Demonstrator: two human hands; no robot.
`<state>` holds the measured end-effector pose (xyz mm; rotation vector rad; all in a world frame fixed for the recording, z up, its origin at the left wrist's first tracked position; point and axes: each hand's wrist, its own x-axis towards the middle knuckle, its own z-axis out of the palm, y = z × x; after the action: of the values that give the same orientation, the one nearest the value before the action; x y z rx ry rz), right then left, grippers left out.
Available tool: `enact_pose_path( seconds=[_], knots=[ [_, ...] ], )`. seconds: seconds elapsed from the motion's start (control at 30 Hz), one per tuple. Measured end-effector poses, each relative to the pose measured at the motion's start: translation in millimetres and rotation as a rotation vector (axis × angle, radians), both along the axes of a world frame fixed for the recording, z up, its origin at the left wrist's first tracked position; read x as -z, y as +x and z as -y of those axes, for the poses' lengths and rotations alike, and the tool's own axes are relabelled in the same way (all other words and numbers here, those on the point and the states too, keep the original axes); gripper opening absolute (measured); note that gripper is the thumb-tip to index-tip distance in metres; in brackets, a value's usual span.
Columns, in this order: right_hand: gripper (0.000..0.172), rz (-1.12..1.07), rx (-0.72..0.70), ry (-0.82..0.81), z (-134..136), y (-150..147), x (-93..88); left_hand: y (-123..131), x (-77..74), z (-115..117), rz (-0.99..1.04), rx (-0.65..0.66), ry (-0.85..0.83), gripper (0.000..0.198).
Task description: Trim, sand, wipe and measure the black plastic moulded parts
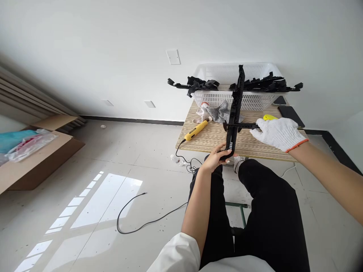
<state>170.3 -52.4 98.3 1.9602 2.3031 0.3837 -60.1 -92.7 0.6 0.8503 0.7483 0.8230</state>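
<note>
My bare left hand (217, 158) grips the lower end of a long black plastic trim piece (236, 102), which slants up and away from me over the table. In a white knit glove with an orange cuff, my right hand (278, 133) is closed on the right end of a black caliper (247, 125). The caliper lies across the trim piece, its jaws on either side of it; whether they touch cannot be made out. Just behind the gloved fingers is a bright yellow object (269, 117), partly hidden by the hand.
A white plastic basket (218, 99) with several black trim pieces (266, 84) across it stands at the table's (255, 145) back. A yellow corded tool (196, 130), grey-white gloves (219, 112) and a black phone (290, 115) lie there. Cables (141, 226) and a cardboard box (53, 162) are on the floor.
</note>
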Motion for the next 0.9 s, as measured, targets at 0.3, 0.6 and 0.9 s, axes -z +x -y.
enact_pose_path(
  seconds=[0.3,0.6,0.9],
  knots=[
    [0.066,-0.032,0.063,0.087,0,-1,19.9,2,4.0,2,-0.002,-0.006,-0.001,0.061],
    [0.076,-0.031,0.039,0.108,1,2,25.3,0,5.2,3,-0.084,0.005,0.029,0.045],
    [0.062,-0.006,-0.02,0.087,3,8,24.2,1,9.4,0,-0.063,-0.033,0.027,0.045]
  ],
)
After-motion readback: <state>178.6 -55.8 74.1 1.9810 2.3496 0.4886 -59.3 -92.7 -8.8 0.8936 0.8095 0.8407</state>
